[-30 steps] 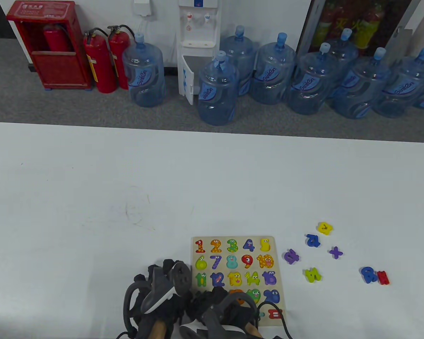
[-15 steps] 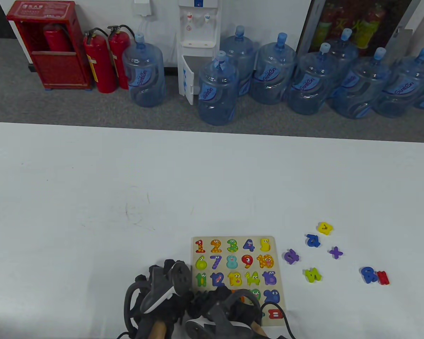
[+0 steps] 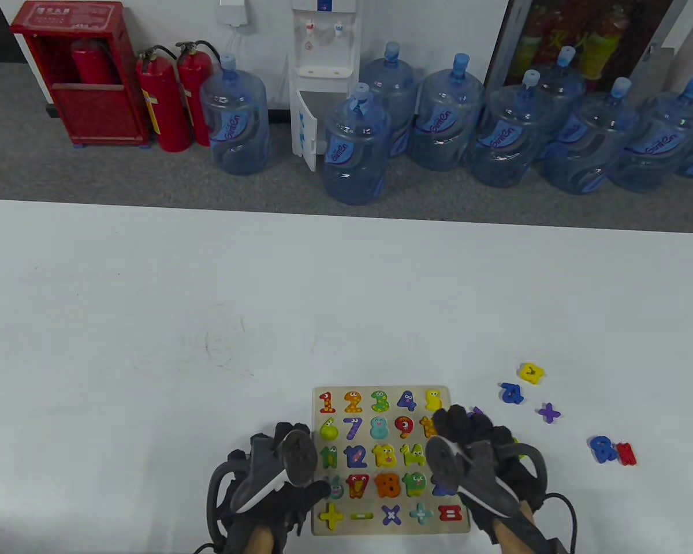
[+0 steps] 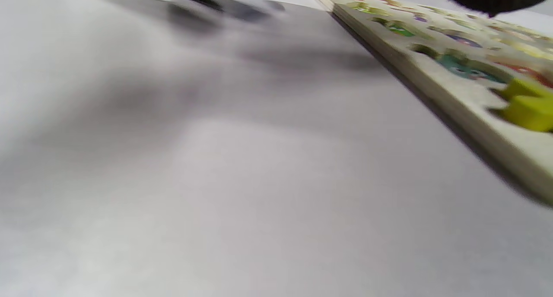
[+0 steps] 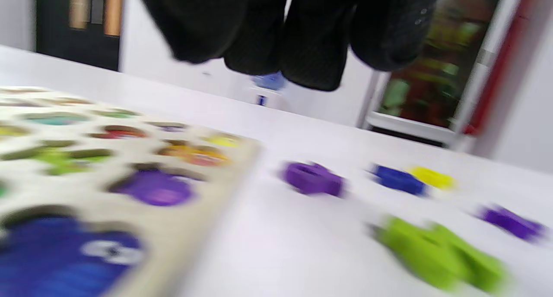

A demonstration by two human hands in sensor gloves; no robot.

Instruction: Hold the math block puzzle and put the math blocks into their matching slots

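Note:
The wooden puzzle board (image 3: 456,522) lies flat near the table's front edge, most slots filled with coloured numbers and signs. My left hand (image 3: 309,490) rests at the board's left edge, fingers touching it; the left wrist view shows that edge (image 4: 453,98) and a yellow plus block (image 4: 527,107). My right hand (image 3: 462,424) hovers over the board's right edge, empty, its fingers (image 5: 302,38) hanging loose. Just beyond them lie a purple block (image 5: 312,178) and a green block (image 5: 440,254), both mostly hidden under the hand in the table view.
More loose blocks lie on the table right of the board: yellow (image 3: 530,373), blue (image 3: 512,393), a purple plus (image 3: 548,413), a blue 8 (image 3: 602,449) touching a red block (image 3: 627,453). Water bottles and fire extinguishers stand on the floor beyond.
My right hand has moved from the board's bottom middle to its right edge, uncovering the two lowest rows and covering the purple and green blocks. My left hand has barely moved.

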